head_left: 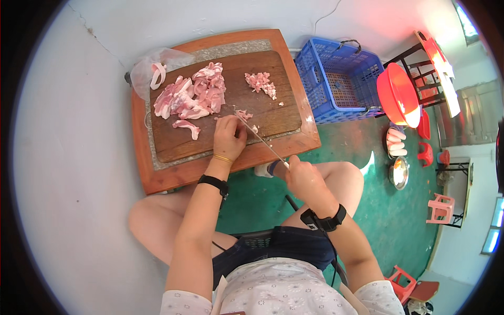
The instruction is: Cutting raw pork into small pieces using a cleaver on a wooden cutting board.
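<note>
My right hand (308, 181) is wrapped round the handle of a knife (261, 139), its narrow blade slanting up and left onto a brown wooden chopping board (236, 73). Against the tip end of the blade, my left hand (229, 137) has its fingers curled down on a piece of meat, mostly hidden under them. Small cut bits of meat (243, 114) lie just past the blade. A heap of raw meat strips (197, 92) covers the board's left part, with one loose strip (187, 128) nearer me. Diced meat (261, 85) sits in a small pile at the right.
The board rests on a low wooden table (226, 175) with stone inlay. A clear plastic bag (140, 73) hangs over its far left corner. To the right stand a blue plastic crate (336, 68), a red basin (397, 93), a metal bowl (400, 173) and a pink stool (441, 208).
</note>
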The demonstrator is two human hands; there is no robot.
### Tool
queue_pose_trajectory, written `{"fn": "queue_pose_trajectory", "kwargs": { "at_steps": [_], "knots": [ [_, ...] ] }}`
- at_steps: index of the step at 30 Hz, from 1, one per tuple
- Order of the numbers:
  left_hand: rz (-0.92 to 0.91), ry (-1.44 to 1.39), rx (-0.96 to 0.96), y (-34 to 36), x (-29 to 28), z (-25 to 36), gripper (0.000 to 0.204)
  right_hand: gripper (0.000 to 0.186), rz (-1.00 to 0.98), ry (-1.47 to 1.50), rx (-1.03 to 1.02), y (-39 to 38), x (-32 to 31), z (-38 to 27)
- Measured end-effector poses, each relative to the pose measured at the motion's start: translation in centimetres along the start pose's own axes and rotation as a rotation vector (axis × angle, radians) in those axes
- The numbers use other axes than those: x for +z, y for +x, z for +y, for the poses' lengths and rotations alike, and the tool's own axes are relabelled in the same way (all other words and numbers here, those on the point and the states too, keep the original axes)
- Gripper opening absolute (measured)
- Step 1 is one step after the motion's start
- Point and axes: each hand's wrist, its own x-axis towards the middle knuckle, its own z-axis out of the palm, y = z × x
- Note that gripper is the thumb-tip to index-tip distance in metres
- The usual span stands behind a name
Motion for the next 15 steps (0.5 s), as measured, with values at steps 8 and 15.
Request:
{"fn": "queue_pose_trajectory", "kwargs": {
  "at_steps": [8,15],
  "knots": [
    [-0.005,0.071,0.137,-0.1,0.4,-0.4,0.024,0.011,0.021,-0.063,-0.081,0.7,0.5,-0.6],
    [-0.009,0.145,0.128,-0.5,0.5,-0.5,0.022,0.01,0.014,-0.072,-0.06,2.2,0.9,-1.3]
  ]
}}
